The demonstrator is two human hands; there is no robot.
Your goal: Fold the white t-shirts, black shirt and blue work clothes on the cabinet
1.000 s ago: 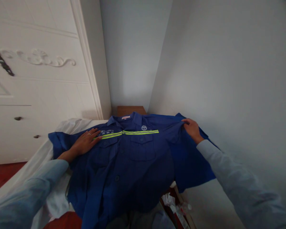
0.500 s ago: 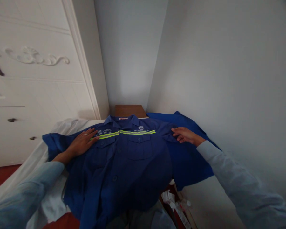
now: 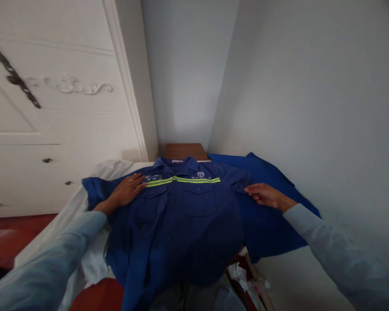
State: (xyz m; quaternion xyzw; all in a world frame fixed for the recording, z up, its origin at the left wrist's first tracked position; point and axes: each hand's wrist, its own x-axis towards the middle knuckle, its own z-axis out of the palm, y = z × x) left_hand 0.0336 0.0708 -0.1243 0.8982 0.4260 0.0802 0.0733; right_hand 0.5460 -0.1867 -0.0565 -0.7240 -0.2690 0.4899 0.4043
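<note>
A dark blue short-sleeved work shirt (image 3: 194, 237) lies front up, its collar at the far end. A yellow-green reflective stripe crosses the chest, with white print above it and buttoned pockets below. My left hand (image 3: 127, 191) rests flat on the chest at the left end of the stripe, fingers stretched out. At the right sleeve, my right hand (image 3: 268, 196) pinches the hem between thumb and fingers. Under that sleeve a brighter blue cloth (image 3: 278, 229) is spread, hanging down over the edge on the right.
White cloth (image 3: 60, 235) covers the surface on the left. A white cabinet (image 3: 90, 134) with dark handles stands at the left, and a grey wall (image 3: 304, 95) rises at the right. Behind the collar is a brown wooden piece (image 3: 185, 151). Crumpled white wrappers (image 3: 241, 276) lie low in front.
The view has turned left, so everything sits further right. My right hand has moved slightly down and outward at the sleeve hem. My left hand stays flat on the shirt.
</note>
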